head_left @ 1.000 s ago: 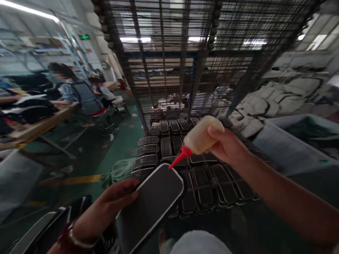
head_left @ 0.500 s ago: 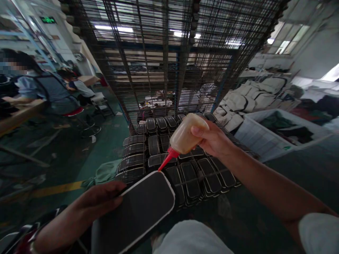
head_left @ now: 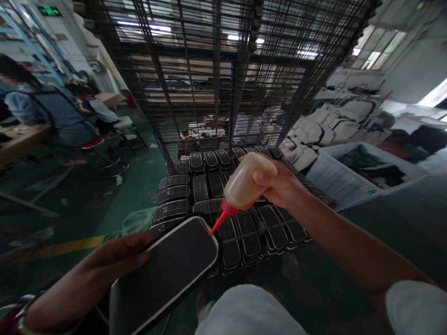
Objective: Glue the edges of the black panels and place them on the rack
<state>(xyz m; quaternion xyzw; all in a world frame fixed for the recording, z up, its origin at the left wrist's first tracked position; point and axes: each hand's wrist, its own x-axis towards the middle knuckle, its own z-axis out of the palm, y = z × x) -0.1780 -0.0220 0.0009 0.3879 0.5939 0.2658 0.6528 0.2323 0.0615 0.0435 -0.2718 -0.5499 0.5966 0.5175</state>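
My left hand (head_left: 127, 253) grips the left edge of a dark, rounded rectangular panel (head_left: 171, 270) with a pale line along its rim. The panel lies tilted in front of me. In my right hand (head_left: 272, 179) is a translucent squeeze bottle (head_left: 246, 184) of amber liquid, held upside down. Its red nozzle (head_left: 223, 216) points down to the left, with the tip at the panel's far right corner. Fingers of my right hand behind the bottle are hidden.
Stacks of similar dark panels (head_left: 247, 232) sit on a tall wire rack (head_left: 223, 104) ahead. To the right stand a white bin (head_left: 344, 186) with cloth and a heap of pale padded pieces (head_left: 314, 128). A seated person (head_left: 59, 114) works at a table (head_left: 24, 142) on the left.
The panel has shifted left, and the nozzle tip has moved along its rim from the far edge to the far right corner. Both hands keep their holds.
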